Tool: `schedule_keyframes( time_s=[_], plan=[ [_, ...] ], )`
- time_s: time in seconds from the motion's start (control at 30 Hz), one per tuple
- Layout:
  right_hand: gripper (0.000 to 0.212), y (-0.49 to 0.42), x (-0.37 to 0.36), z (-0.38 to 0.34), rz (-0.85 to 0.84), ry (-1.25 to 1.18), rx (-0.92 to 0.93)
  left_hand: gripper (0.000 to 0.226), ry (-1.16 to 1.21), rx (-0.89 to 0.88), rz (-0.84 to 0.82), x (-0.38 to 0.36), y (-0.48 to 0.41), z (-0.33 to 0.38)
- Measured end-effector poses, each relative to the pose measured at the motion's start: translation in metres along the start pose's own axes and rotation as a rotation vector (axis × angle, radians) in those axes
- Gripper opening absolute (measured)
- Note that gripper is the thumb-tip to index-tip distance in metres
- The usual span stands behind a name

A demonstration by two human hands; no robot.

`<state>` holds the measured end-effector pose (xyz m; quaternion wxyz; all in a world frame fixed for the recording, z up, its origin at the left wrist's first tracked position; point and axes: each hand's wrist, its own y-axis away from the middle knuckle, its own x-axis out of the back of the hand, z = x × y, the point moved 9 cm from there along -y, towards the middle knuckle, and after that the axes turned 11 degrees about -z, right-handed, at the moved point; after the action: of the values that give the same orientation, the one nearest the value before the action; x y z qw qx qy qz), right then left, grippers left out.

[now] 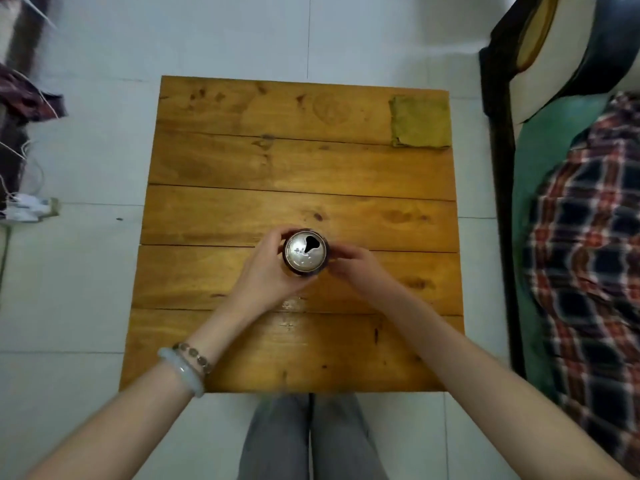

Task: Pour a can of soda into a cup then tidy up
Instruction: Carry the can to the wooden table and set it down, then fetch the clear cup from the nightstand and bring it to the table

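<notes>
A soda can (305, 251) stands upright at the middle of the wooden table (242, 161), seen from straight above, its silver top showing an open mouth hole. My left hand (268, 270) wraps around the can's left side. My right hand (349, 263) touches the can's right side with its fingertips. No cup is visible in the head view. A small wet patch (292, 303) glistens on the wood just in front of the can.
A folded yellow-green cloth (420, 121) lies at the table's far right corner. A bed with a plaid blanket (588, 237) runs along the right. Cables and a white power strip (24, 207) lie on the tiled floor at left. My knees (311, 438) are under the near edge.
</notes>
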<state>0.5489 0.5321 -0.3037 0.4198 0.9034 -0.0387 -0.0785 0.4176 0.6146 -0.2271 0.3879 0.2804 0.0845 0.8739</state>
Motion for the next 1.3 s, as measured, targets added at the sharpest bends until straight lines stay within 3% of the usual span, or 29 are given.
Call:
schedule_keyframes(
  time_s=[0.3, 0.6, 0.77, 1.03, 1.3],
  plan=[
    [0.047, -0.070, 0.006, 0.048, 0.078, 0.135, -0.069, 0.072, -0.015, 0.060, -0.031, -0.039, -0.042, -0.071],
    [0.042, -0.077, 0.005, 0.054, 0.090, 0.009, -0.072, 0.072, -0.040, 0.077, -0.051, -0.047, -0.046, -0.079],
    [0.048, -0.070, 0.004, 0.051, 0.079, 0.080, -0.069, 0.078, -0.076, 0.087, -0.080, -0.051, -0.045, -0.084],
    [0.053, -0.001, 0.004, -0.002, 0.125, 0.600, 0.019, 0.100, -0.368, 0.178, -0.125, -0.029, 0.001, -0.069],
    [0.061, 0.109, -0.036, -0.100, 0.221, 1.170, 0.313, 0.093, -0.860, -0.041, -0.024, 0.018, 0.083, 0.039]
  ],
)
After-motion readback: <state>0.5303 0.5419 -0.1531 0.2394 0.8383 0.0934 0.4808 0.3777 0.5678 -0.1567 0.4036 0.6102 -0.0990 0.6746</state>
